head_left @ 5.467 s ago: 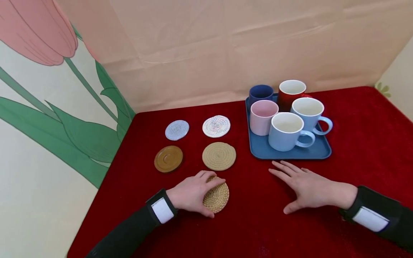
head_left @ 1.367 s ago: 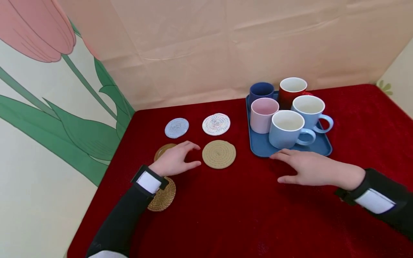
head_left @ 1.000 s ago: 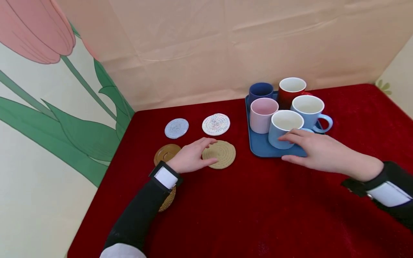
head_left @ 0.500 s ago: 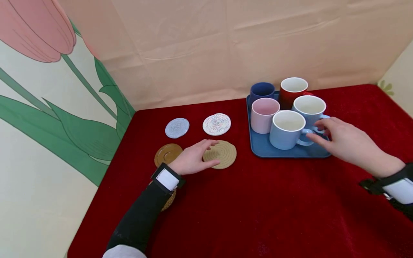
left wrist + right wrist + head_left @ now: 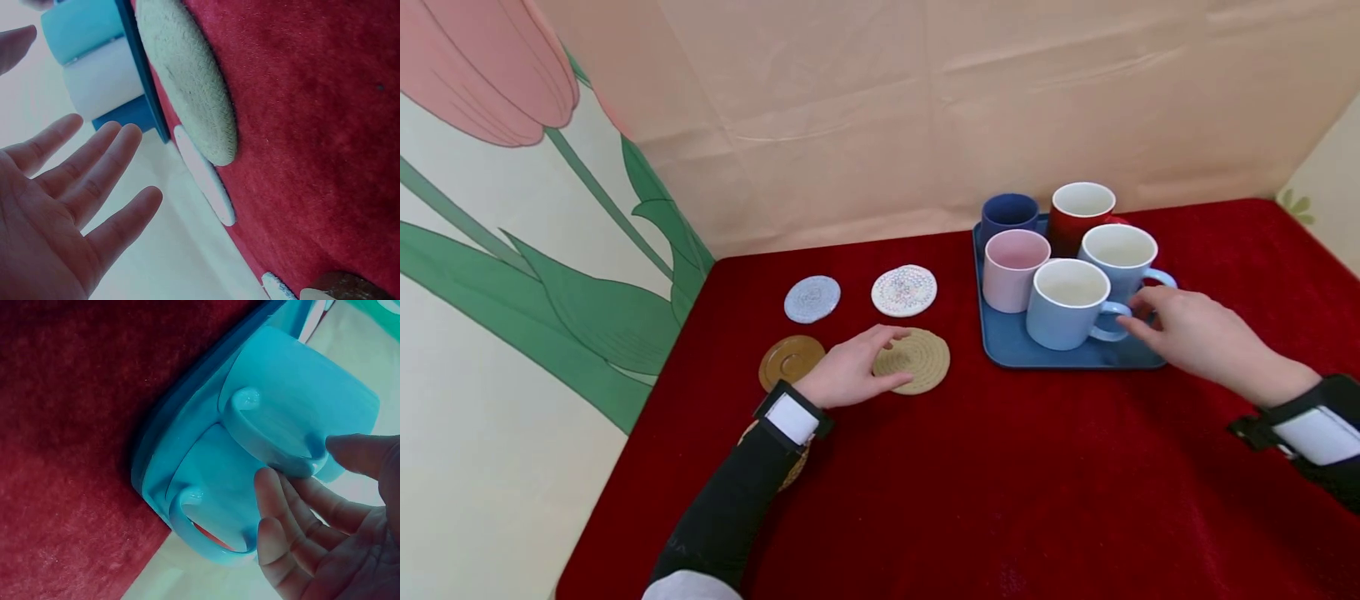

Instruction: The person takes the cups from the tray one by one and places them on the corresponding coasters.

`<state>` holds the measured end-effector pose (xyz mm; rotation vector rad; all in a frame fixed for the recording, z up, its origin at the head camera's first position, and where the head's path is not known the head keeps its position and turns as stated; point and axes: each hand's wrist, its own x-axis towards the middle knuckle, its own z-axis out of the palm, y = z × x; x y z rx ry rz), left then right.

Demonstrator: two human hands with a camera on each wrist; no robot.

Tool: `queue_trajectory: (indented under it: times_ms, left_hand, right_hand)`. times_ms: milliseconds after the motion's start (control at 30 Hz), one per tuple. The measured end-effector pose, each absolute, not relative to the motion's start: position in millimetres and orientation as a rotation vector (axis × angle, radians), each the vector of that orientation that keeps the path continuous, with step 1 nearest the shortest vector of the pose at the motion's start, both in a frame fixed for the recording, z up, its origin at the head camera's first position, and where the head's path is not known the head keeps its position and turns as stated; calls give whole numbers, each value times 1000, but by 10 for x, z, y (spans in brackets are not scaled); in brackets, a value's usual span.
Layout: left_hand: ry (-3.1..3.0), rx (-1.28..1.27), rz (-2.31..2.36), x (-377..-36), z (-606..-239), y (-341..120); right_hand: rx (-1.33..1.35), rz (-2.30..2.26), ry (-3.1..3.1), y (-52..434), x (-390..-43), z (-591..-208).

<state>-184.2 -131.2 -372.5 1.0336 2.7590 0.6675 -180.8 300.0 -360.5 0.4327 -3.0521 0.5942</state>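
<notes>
Your right hand (image 5: 1198, 337) is reaching in at the handle of the nearest light-blue mug (image 5: 1066, 303), a smooth glazed cylinder with a white inside. Its fingers are apart and lightly bent, the fingertips (image 5: 270, 487) just at the loop of the handle (image 5: 269, 437); in the wrist view thumb and fingers are flanking the loop without closing on it. The mug is standing upright, long axis vertical, at the near edge of a flat slate-blue tray (image 5: 1075, 357) with rounded corners, and its handle is pointing toward three o'clock, straight at your hand. A second light-blue mug (image 5: 1118, 254) is sitting behind it at about one o'clock, handle also turned to three o'clock.

Your left hand (image 5: 850, 371) is lying spread and relaxed, fingers straight, its tips resting on the nine o'clock edge of a round coiled-rope coaster (image 5: 914, 360), tan and ribbed. The coaster is lying flat on the plush red cloth (image 5: 1000, 483), well apart from the tray, which is lying toward three o'clock from it. A glossy brown disc (image 5: 788, 359) is sitting at nine o'clock of your left hand.
</notes>
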Motion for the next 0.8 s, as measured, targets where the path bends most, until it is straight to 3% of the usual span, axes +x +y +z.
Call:
queue_trajectory:
  times_ms: [800]
  left_hand:
    - [2744,1060,664,-1840,-3757,-1197]
  right_hand:
    - [792,830,-3021,2044,-1540,-3697]
